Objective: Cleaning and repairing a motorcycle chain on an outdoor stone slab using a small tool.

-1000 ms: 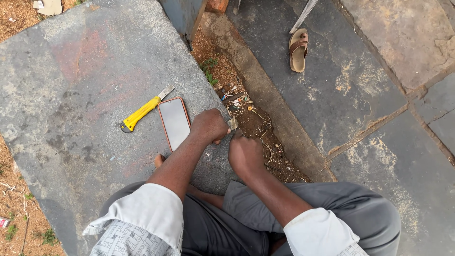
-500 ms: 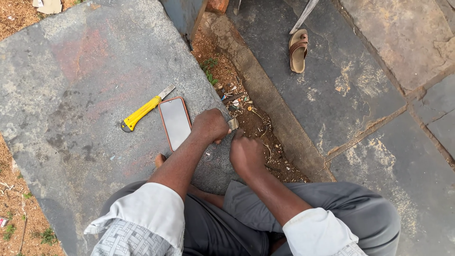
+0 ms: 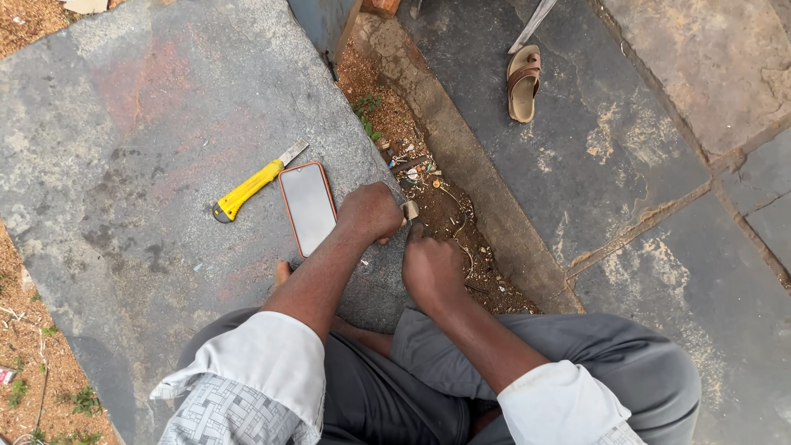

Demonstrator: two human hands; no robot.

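A small pale object (image 3: 410,210) sits pinched at the edge of the stone slab (image 3: 124,148), between the two hands. The left hand (image 3: 371,213) is a closed fist gripping it from the left; the right hand (image 3: 432,268), just below and to its right, touches it with fingertips, fingers curled. What the object is cannot be told. Immediately left of the left hand lies a phone (image 3: 307,208), screen up, and beyond it a yellow utility knife (image 3: 251,188). Far above the right hand, a brown sandal (image 3: 522,82) rests on paving.
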